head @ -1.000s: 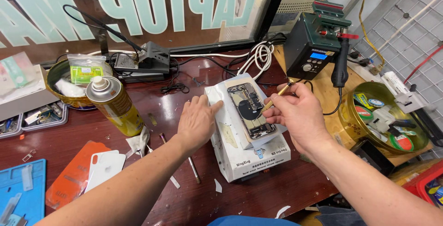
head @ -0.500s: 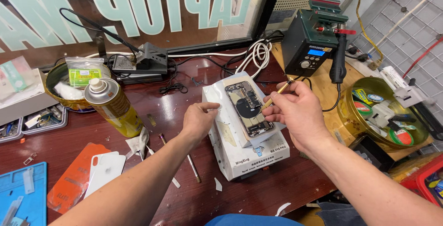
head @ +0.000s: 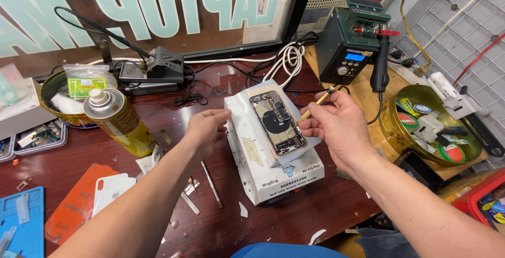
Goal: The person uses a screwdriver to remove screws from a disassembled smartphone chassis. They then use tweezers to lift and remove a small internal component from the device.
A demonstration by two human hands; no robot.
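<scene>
Repair work on an opened smartphone [head: 277,123] is where we stand: it lies face down, its insides bared, on top of the white heating pad machine [head: 273,171] on the desk [head: 336,205]. Our right hand [head: 336,129] pinches a slim brass-handled tool [head: 314,104], its tip at the phone's right edge. Our left hand [head: 206,129], fingers loosely curled and holding nothing, steadies the machine's left corner. Next, we judge, the tip needs careful, light prying.
</scene>
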